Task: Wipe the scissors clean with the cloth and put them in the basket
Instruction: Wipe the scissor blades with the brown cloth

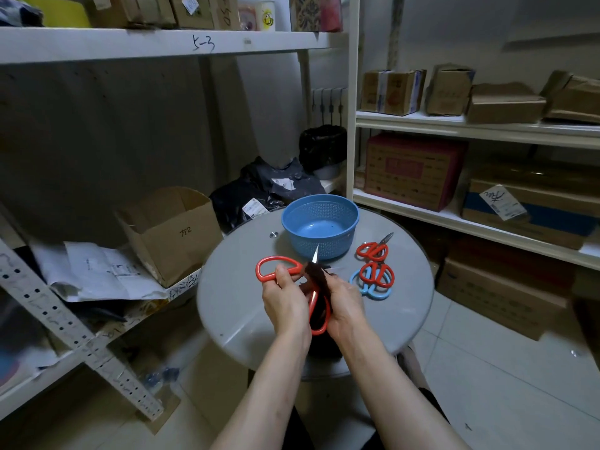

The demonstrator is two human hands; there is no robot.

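On my feed the wiping is under way and nothing has gone into the basket [319, 206] yet; its blue bottom shows bare, and it stands at the far side of the round grey table [233, 303]. The large red scissors [276, 269] are held above the near part of the table, spread wide; one handle loop sticks out to the left, the other hangs down between the wrists, and one bright blade tip points up toward the basket wall. My read of the left hand [285, 303]: its fingers are curled round the scissors near where the handle meets the blades, a firm grasp. The right hand [345, 303] is closed on the dark cloth [316, 272], which is bunched round the blades just below that bare tip; the cloth's tail drops behind the lower loop.

Three more pairs lie to the right of the basket, apart from the hands; a small red pair [373, 250] nearest the basket, a second red pair [378, 274] below it, and a blue pair [370, 290] partly under that one. I cannot tell from here whether any of them is already clean.

So I judge this as early; the pair in hand is mid-wipe and has yet to go in the basket, and the three on the table may need the same.
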